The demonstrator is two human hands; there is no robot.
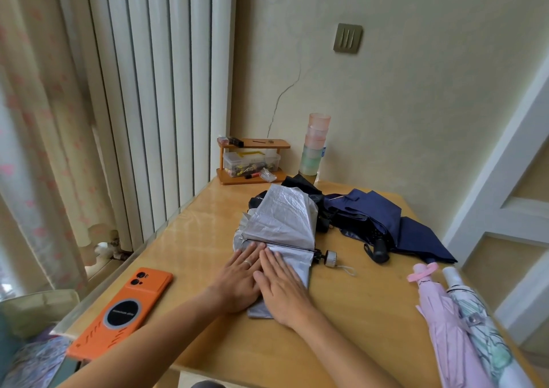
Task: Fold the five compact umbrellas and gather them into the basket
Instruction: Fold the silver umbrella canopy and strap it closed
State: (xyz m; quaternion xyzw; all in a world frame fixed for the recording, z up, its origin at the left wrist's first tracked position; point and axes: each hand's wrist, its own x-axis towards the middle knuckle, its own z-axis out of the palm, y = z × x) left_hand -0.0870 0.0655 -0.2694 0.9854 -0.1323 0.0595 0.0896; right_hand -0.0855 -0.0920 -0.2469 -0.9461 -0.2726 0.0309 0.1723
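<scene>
A silver umbrella (282, 221) lies half folded in the middle of the wooden table (350, 313), its grey handle (330, 258) pointing right. My left hand (239, 280) and my right hand (280, 286) lie flat side by side, fingers straight, pressing its near flap of fabric. A navy umbrella (383, 218) lies loose behind on the right, with a black one (300, 184) partly hidden under the silver fabric. A pink umbrella (445, 319) and a white patterned umbrella (481, 328) lie rolled at the table's right edge. No basket is in view.
An orange phone (124, 313) lies at the table's near left corner. A small wooden shelf (252, 162) with a clear box and a stack of plastic cups (315, 147) stand at the back against the wall. A radiator and curtain are to the left.
</scene>
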